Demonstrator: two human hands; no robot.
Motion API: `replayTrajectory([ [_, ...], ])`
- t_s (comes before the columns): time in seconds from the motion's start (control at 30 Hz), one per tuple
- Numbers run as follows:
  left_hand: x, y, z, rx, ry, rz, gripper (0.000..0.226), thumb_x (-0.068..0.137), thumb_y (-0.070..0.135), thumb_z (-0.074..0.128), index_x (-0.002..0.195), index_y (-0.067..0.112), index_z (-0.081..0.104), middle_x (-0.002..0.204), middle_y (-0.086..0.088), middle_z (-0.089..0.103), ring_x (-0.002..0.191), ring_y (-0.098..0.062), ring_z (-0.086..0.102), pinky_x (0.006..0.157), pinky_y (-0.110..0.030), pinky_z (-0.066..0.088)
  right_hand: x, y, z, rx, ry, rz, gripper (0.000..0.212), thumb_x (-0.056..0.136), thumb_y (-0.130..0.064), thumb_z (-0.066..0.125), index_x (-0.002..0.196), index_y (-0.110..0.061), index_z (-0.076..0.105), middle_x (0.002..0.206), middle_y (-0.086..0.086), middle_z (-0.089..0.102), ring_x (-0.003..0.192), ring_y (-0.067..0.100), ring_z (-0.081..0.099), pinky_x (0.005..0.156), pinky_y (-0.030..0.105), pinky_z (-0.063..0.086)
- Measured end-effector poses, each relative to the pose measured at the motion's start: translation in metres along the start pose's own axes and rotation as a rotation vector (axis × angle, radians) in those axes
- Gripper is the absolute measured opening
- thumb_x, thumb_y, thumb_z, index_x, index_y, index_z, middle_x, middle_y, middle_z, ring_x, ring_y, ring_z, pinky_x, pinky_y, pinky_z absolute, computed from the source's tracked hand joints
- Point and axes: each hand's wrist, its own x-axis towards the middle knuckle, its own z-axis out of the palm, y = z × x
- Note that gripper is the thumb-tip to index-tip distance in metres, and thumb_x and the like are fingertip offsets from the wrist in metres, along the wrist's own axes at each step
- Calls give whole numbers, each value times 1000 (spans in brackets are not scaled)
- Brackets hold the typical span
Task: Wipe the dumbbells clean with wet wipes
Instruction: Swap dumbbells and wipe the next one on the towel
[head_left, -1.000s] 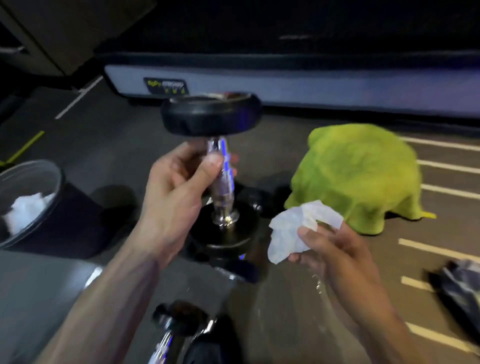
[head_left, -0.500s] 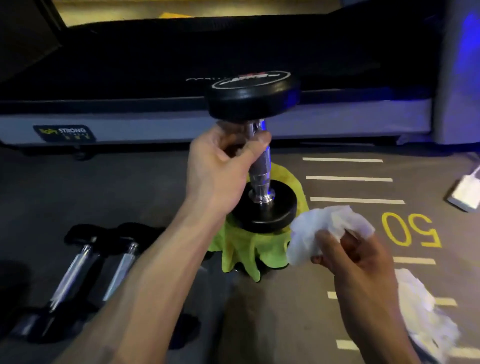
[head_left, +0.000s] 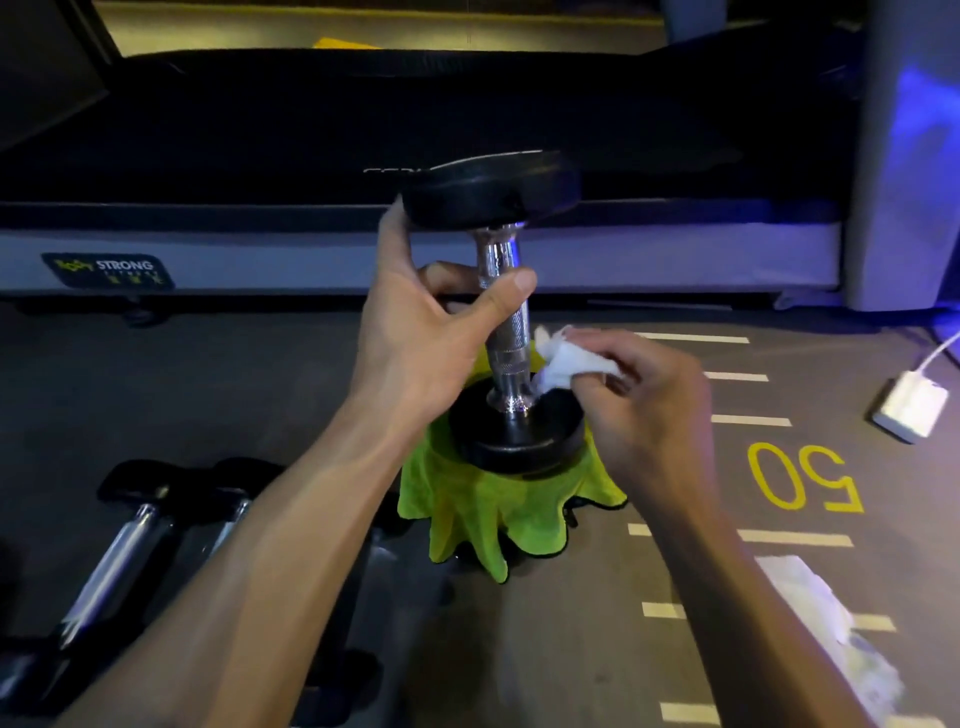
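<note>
While a treadmill (head_left: 415, 130) spans the back of the floor (head_left: 234, 395), a dumbbell (head_left: 506, 322) stands upright on a green cloth (head_left: 483, 514) draped over something hidden. Two more dumbbells (head_left: 130, 540) lie at the left. The left hand (head_left: 421, 332) grips the chrome handle just under the top head. The right hand (head_left: 644, 410) pinches a white wet wipe (head_left: 571, 361) against the handle's lower end.
</note>
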Motion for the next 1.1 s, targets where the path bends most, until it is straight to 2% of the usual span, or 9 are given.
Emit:
replayTrajectory([
  [0.1, 5, -1, -9, 87, -46, 106, 120, 82, 24, 90, 166, 30, 5, 129, 9, 70, 103, 0, 71, 96, -36, 60, -8, 4, 4, -21, -109, 23, 29, 85, -6, 66, 103, -24, 81, 103, -17, 78, 103, 1, 72, 94, 41, 58],
  [0.2, 7, 2, -17, 193, -49, 217, 124, 77, 30, 94, 166, 34, 8, 158, 13, 39, 124, 16, 53, 101, -34, 58, -12, -5, -5, -53, -249, 82, 14, 90, -17, 61, 84, -20, 73, 72, -8, 69, 73, 3, 61, 70, 42, 54],
  [0.33, 6, 13, -18, 417, -9, 421, 101, 73, 28, 94, 156, 25, 35, 154, 0, 35, 132, 9, 41, 106, -14, 45, -19, -23, -20, 153, -399, 218, 43, 108, -27, 48, 78, -29, 78, 76, -27, 72, 74, -14, 60, 74, 15, 50],
  [0.4, 7, 17, -19, 475, -16, 434, 86, 73, 33, 94, 144, 24, 46, 143, 3, 44, 119, 3, 47, 92, 0, 37, -17, -20, -11, -15, -396, 104, 35, 108, -32, 49, 96, -24, 81, 108, -24, 76, 105, -13, 64, 93, 19, 50],
  [0.47, 9, 18, -21, 521, -18, 419, 85, 72, 39, 93, 142, 26, 47, 138, 6, 44, 116, 2, 47, 86, 1, 36, -14, -14, -2, -159, -272, 23, 17, 100, -26, 66, 97, -22, 83, 116, -17, 74, 110, -6, 65, 97, 24, 50],
  [0.63, 5, 20, -22, 529, -27, 430, 86, 73, 41, 93, 143, 29, 46, 138, 10, 41, 121, -4, 51, 89, -13, 46, -15, -23, 2, -158, -168, 94, 13, 86, -25, 81, 80, -35, 76, 86, -20, 75, 86, -3, 69, 72, 9, 46],
  [0.73, 4, 21, -19, 529, -15, 446, 84, 72, 40, 93, 141, 28, 47, 135, 12, 40, 122, -8, 53, 93, -28, 52, -27, -33, 15, -368, -21, -44, 17, 84, -32, 81, 75, -23, 70, 76, -8, 68, 77, 15, 63, 65, 31, 45],
  [0.9, 1, 21, -16, 511, -10, 467, 82, 71, 35, 93, 139, 25, 49, 136, 8, 43, 122, -7, 53, 90, -14, 47, -26, -47, 45, -674, -54, -225, 13, 78, -17, 78, 75, -21, 65, 81, 2, 61, 81, 32, 60, 63, 31, 30],
  [1.1, 2, 21, -17, 495, -7, 469, 78, 72, 32, 93, 137, 24, 50, 133, 9, 46, 115, -1, 52, 88, -8, 43, -25, -27, 13, -234, -123, -101, 19, 83, -30, 83, 73, -25, 68, 75, -11, 62, 74, 9, 57, 63, 25, 40],
])
